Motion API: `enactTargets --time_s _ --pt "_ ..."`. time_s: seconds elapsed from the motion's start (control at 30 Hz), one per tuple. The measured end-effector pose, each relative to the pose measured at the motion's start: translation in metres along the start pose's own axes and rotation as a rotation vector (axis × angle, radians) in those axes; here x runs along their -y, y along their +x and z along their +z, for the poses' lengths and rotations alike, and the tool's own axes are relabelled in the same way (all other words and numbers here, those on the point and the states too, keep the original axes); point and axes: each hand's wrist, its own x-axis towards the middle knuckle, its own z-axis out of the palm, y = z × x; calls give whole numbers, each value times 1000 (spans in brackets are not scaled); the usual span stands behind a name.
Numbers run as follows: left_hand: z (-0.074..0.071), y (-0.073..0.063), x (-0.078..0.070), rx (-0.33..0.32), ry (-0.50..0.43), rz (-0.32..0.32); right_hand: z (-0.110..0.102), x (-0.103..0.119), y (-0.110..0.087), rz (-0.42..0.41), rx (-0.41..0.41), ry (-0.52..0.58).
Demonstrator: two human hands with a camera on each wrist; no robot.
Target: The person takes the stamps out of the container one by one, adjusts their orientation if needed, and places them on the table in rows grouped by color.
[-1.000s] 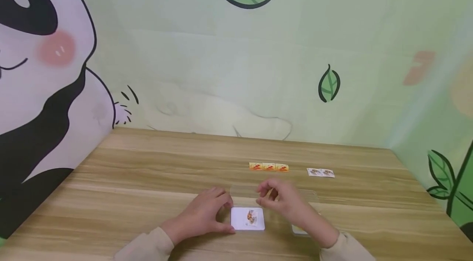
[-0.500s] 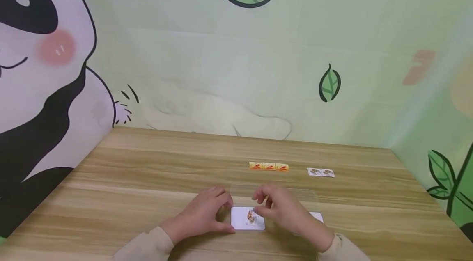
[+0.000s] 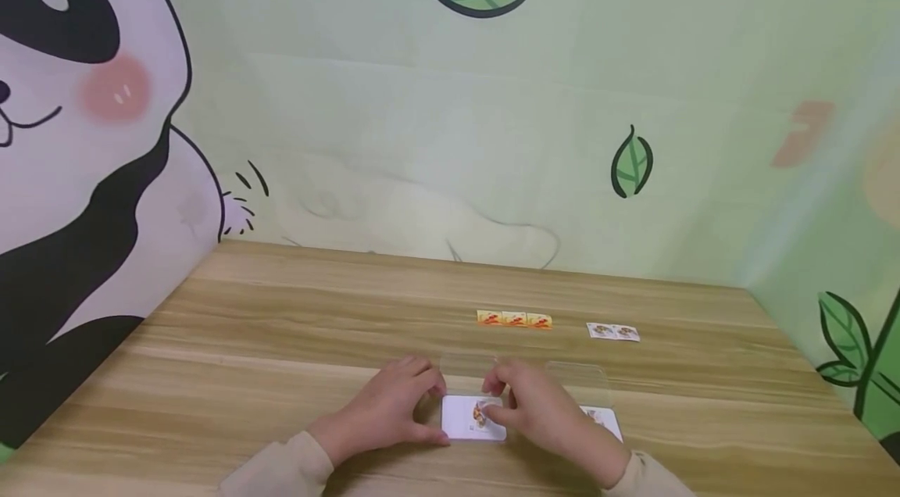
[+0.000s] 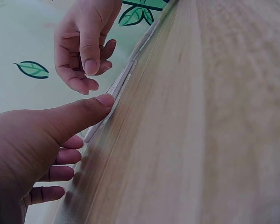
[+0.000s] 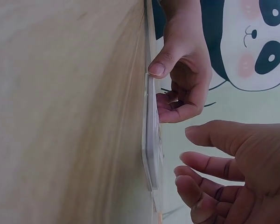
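Fingers of the left hand (image 3: 387,407) curled round the left end of a flat white case (image 3: 455,416), thumb at its near corner. From my remote post I logged that case about midway between the side edges of the desk (image 3: 316,302), a small food picture (image 3: 478,414) on its face, a clear flap (image 3: 466,363) beyond. Nearer the desk's far edge lay three orange-yellow stickers (image 3: 515,320) in a row. Next, the right hand (image 3: 544,411): fingers loosely bent, parted from the thumb, just off the case's right part, holding nothing. A second case (image 3: 610,424) showed partly behind it. Last, two white stickers (image 3: 613,331), towards the desk's far right corner.
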Motion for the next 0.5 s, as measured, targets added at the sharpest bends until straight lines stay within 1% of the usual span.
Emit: enactTargets --time_s 0.17,0.4,0.5 --pt "1 0 0 0 4 1 2 -2 0 0 -3 -21" --pt "2 0 1 -1 -6 -1 5 0 -2 -25 -5 -47" --pt "2 0 1 -4 -3 1 5 0 -2 -19 -2 -67"
